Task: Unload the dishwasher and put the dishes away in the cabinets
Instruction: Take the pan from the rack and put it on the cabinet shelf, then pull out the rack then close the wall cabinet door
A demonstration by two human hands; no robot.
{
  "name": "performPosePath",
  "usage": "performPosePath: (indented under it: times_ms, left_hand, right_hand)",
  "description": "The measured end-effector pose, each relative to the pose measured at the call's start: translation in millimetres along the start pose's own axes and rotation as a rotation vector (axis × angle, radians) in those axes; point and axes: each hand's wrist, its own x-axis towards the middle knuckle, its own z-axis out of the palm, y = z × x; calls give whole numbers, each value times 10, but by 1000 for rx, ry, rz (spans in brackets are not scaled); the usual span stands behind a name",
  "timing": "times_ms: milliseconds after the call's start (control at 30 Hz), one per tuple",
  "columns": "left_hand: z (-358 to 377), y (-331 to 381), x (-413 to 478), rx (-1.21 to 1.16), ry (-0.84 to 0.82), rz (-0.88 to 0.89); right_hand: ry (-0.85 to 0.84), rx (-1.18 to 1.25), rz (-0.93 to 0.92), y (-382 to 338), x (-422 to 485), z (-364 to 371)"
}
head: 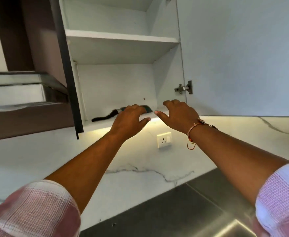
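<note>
Nearest the camera, two rolled pink checked sleeves frame the view, with both bare forearms reaching up and away. Below them at the near right lies a steel worktop. Beyond it rises a white marble wall with a white socket, lit from under the cabinet.

Farther on, the left hand reaches over the front edge of the bottom shelf of the open cabinet. Its fingers are bent down over a dark utensil lying on that shelf, thumb spread to the right. I cannot tell whether they grip it or only touch it. The utensil's black handle sticks out to the left of the hand.

The right hand, with a thread band on its wrist, hovers just beside the left hand at the shelf's right end, fingers loosely bent and holding nothing.

Higher and farther, an upper shelf crosses the cabinet. A metal hinge joins the pale open door on the right. A steel extractor hood hangs at far left.
</note>
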Motion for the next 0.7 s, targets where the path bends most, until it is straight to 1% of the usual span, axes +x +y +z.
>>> performPosePath:
  times_ms: [167,333,500,633,700]
  left_hand:
    - [189,633,-669,-144,-97,38]
    - [471,1437,-1401,-377,-212,117]
    - [662,2493,-2095,-568,-394,217]
    - [755,3555,-2755,-712,-551,291]
    - [777,4103,-3143,-740,-653,353]
  right_hand:
    - [-57,-50,154,-7,-1018,-332]
    - [-211,-103,331,159,-2220,-663]
    - [-308,-94,502,493,-3523,-1060]
    - [-353,-132,699,734,-4747,-1486]
    - [-384,-144,807,806,-5432,-1741]
